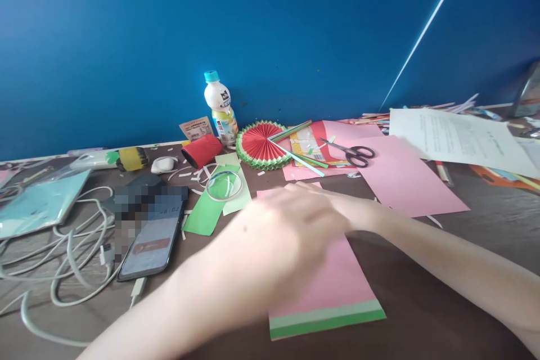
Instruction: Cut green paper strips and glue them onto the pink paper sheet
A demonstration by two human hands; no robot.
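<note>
Two hands overlap, left hand (287, 225) in front of right hand (341, 205). Blur and overlap obscure the fingers; whether either grip is closed cannot be told. Banded sheet (323, 281) lies beneath the grip on the desk (405, 309); likely light, flexible, easily creased: hold by opposite edges.

Left hand (282, 230): blurred, fingers indistinct. Right hand (342, 209): largely hidden behind the left. Pink sheet with green bands (327, 287): partly covered by the hands. Printed paper (455, 139): lettering illegible. Teal packet (46, 202): cut off by left edge. Phone (154, 242): partly obscured by pixelation.
</note>
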